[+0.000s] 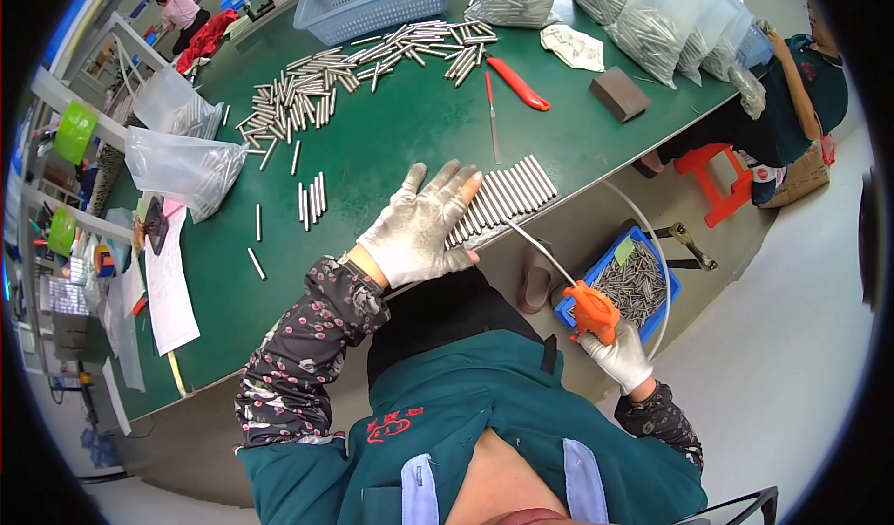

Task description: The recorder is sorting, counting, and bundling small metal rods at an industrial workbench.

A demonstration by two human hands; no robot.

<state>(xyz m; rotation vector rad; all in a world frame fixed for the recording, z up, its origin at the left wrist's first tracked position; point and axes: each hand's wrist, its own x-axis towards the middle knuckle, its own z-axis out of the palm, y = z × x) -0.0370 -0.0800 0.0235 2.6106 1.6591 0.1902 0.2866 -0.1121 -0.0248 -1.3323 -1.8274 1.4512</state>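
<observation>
My left hand (pixel 417 225), in a white glove with bare fingertips showing, lies flat with its fingers stretched over the left end of a row of metal pins (pixel 510 191). The pins lie side by side along the near edge of the green table. My right hand (pixel 622 359), gloved too, is closed around an orange air blow gun (pixel 593 311) beyond the table edge. Its long thin nozzle (pixel 544 250) reaches to the near ends of the pins. A white hose (pixel 643 219) loops beside the gun.
Loose pins (pixel 303 92) lie heaped farther back, near a blue basket (pixel 372 8). Red-handled cutters (pixel 520 85), a thin file (pixel 494 124) and a brown block (pixel 618 95) rest beyond the row. A blue bin (pixel 666 287) of pins stands below. A co-worker (pixel 805 87) sits at right.
</observation>
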